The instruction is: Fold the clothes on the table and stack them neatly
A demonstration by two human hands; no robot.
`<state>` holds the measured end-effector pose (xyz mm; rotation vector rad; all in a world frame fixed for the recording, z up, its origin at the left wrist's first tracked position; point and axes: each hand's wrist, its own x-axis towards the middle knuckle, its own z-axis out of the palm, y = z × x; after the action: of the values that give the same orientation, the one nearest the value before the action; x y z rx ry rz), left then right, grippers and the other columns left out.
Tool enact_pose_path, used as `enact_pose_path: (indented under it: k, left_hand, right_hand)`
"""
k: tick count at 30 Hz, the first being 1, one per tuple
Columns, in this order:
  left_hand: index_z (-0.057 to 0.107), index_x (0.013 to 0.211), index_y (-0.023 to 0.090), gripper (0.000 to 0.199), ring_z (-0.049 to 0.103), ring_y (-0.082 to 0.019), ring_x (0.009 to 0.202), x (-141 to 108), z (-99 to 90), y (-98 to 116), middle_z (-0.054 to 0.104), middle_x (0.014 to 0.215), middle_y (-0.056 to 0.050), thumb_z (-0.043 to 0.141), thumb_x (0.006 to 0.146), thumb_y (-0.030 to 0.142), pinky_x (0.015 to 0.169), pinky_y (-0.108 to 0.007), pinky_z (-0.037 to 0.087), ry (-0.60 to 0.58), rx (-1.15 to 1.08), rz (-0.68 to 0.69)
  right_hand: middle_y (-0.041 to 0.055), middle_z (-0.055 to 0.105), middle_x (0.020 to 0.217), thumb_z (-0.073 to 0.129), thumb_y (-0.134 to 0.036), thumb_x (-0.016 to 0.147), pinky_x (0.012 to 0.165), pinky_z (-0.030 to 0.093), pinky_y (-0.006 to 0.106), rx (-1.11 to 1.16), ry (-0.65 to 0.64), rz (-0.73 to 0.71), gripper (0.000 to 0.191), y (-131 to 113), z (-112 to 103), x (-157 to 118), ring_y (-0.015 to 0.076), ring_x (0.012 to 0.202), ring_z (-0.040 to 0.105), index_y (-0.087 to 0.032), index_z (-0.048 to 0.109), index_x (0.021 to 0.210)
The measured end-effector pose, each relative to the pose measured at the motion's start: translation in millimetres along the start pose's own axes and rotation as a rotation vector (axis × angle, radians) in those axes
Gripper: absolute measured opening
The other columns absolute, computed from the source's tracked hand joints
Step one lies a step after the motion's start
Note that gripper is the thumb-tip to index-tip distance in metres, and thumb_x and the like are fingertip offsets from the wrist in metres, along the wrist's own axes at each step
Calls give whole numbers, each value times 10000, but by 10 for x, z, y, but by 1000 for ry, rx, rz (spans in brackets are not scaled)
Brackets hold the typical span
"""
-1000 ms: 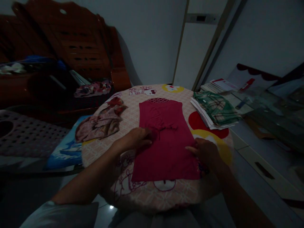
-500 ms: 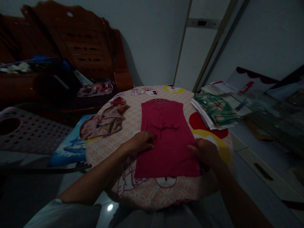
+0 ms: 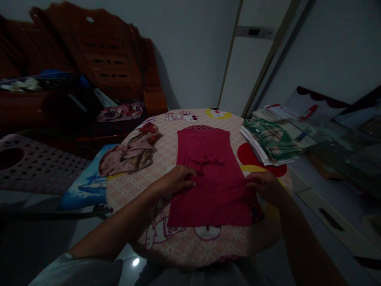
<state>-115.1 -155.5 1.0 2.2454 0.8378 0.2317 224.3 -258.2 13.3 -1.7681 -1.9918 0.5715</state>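
A dark pink shirt point(image 3: 210, 202) lies flat on the round cloth-covered table point(image 3: 166, 127), its mesh neckline at the far end and its sleeves folded in across the middle. My left hand point(image 3: 179, 179) is closed on the shirt's left side, thumb and fingers pinching the fabric. On the opposite side my right hand point(image 3: 263, 186) grips the right edge between thumb and fingers, lifting it a little. A crease runs across the shirt between both hands. Something dark and patterned point(image 3: 257, 208) shows under the right edge.
To the left on the table sits a crumpled patterned garment point(image 3: 129, 157). A folded green plaid cloth point(image 3: 270, 137) rests on papers at the right. Beyond are a wooden bench point(image 3: 110, 59), a woven chair point(image 3: 44, 163) and a glass-topped cabinet point(image 3: 336, 155).
My right hand has pinched the shirt's right edge and raised it slightly, moving a little outward. A crease has formed between the hands; my left hand has barely moved.
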Motion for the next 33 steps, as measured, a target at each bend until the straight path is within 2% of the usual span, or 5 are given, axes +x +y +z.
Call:
enact_pose_path:
  k: [3,8,18,28,33]
  left_hand:
    - [670,824,150,220,528,-121,660,22,-158,22,616,712,10,615,834,362,597,-213,350,54,-36,25]
    - [676,834,145,237,519,-122,680,195,-455,-25,613,725,8,628,820,377,633,-217,355,150,29,53]
    - [667,804,138,277,461,-110,657,457,-845,-332,553,678,24,629,812,413,592,-208,320,279,49,43]
    - [686,808,139,248,490,-115,680,863,-1325,-477,585,700,17,658,778,384,608,-215,329,350,27,50]
    - [689,794,128,247,468,-110,642,1141,-1462,-645,565,652,24,685,745,370,587,-219,308,341,33,2]
  right_hand:
    - [46,742,787,569,-258,773,662,476,282,142,35,-23,201,-65,-155,119,209,726,653,-188,745,839]
    - [42,746,780,581,-215,709,702,490,290,120,152,-62,212,-199,-313,579,204,732,658,-178,763,811]
    - [39,743,760,567,-179,692,685,493,288,91,263,-77,240,-186,-212,1308,186,702,644,-170,769,820]
    - [34,716,667,572,-187,611,625,496,282,83,405,-31,271,-37,-401,2006,185,632,629,-149,776,786]
    - [46,740,726,577,-135,612,722,525,303,-4,428,-10,262,23,-372,2338,199,703,657,-152,778,779]
